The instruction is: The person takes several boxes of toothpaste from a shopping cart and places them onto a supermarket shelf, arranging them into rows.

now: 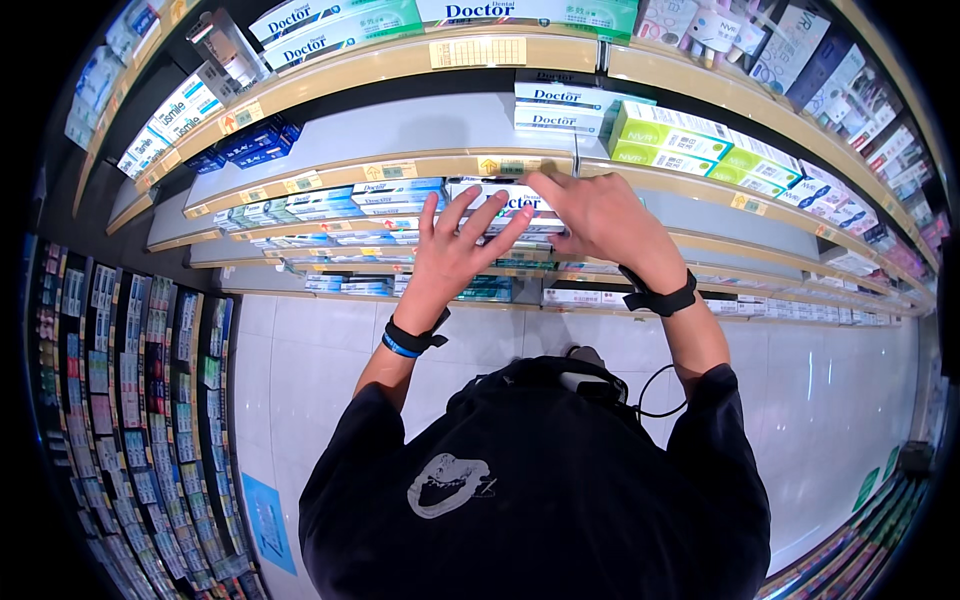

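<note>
My left hand (461,240) has its fingers spread over the front of a white Dental Doctor toothpaste box (510,199) at the middle of a shelf. At the right end of that box is my right hand (611,217), thumb and fingers bent around its edge; whether it grips the box is hard to tell. Further boxes lie under this one, partly hidden by my hands. Blue and white toothpaste boxes (397,195) are stacked just left of my left hand. On the shelf above stand two white Doctor boxes (551,120).
Price-tagged shelf edges (442,161) curve across the view above and below my hands. Green and white NVR boxes (667,146) stand on the upper shelf at the right, and dark blue boxes (262,146) at the left. Another stocked rack (135,405) runs down the left side.
</note>
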A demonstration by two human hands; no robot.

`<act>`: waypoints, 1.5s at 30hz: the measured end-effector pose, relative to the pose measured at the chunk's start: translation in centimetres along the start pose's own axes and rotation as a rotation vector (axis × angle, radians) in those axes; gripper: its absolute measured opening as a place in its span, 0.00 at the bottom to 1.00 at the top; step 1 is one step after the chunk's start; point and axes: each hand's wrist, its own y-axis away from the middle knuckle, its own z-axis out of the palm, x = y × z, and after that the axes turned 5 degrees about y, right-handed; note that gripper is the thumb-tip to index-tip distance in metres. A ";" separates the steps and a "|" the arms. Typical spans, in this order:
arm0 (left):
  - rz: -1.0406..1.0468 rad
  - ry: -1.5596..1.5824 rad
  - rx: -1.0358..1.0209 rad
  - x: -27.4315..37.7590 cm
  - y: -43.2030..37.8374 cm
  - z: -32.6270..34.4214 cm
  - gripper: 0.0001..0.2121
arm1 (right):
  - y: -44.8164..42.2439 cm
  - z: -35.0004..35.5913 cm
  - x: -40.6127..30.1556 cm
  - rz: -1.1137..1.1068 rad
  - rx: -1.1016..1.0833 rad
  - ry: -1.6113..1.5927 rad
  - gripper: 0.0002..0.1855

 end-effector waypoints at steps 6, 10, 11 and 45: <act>-0.177 0.067 0.095 -0.4 -2.0 3.9 0.33 | -2.7 0.6 3.3 -0.015 0.096 0.048 0.40; -0.261 0.150 0.152 -1.3 -2.5 5.8 0.36 | -4.5 1.1 4.9 -0.054 0.177 0.000 0.40; -0.280 0.150 0.170 -1.5 -2.6 6.2 0.34 | -5.2 1.3 5.3 -0.050 0.183 -0.004 0.40; -0.732 0.962 -0.038 -8.5 -6.6 14.1 0.31 | -7.6 8.4 9.5 0.157 0.674 0.091 0.25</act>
